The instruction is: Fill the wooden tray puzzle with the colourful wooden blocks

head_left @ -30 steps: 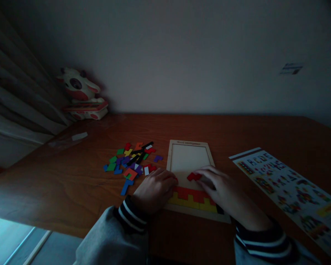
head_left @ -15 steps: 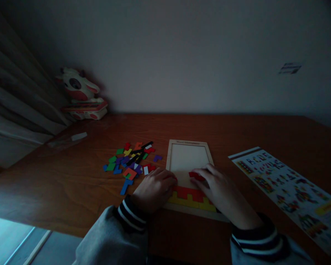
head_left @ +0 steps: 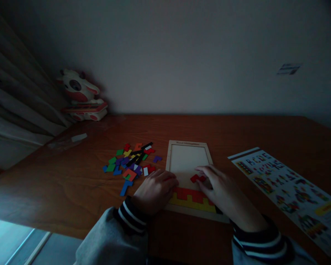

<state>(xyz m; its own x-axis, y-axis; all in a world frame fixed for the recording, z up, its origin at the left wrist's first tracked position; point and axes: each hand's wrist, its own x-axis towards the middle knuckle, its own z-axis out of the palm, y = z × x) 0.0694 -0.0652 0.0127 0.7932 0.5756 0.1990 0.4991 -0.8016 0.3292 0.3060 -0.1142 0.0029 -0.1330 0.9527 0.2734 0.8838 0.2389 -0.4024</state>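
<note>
A shallow wooden puzzle tray (head_left: 169, 157) lies on the table. Yellow puzzle pieces (head_left: 182, 202) fill its near end, with a row of red puzzle pieces (head_left: 187, 193) fitted against them. Between the thumb and fingers of my right hand (head_left: 219, 187) is a loose red puzzle piece (head_left: 194, 178), held over the bare tray floor. My left hand (head_left: 158, 187) rests over the tray's left rim, its fingers closed and bent downward. What lies under those fingertips is mostly hidden.
Left of the tray is a loose heap of coloured puzzle pieces (head_left: 129, 162). A printed pattern sheet (head_left: 287, 195) lies to the right. At the back left stands a toy cow (head_left: 82, 94) beside a curtain (head_left: 18, 88). A clear bag (head_left: 68, 141) lies near the table's left edge.
The red piece in my right hand has turned and shifted slightly nearer and to the right. My left fingers have moved a little, covering a red bit that showed at their tips.
</note>
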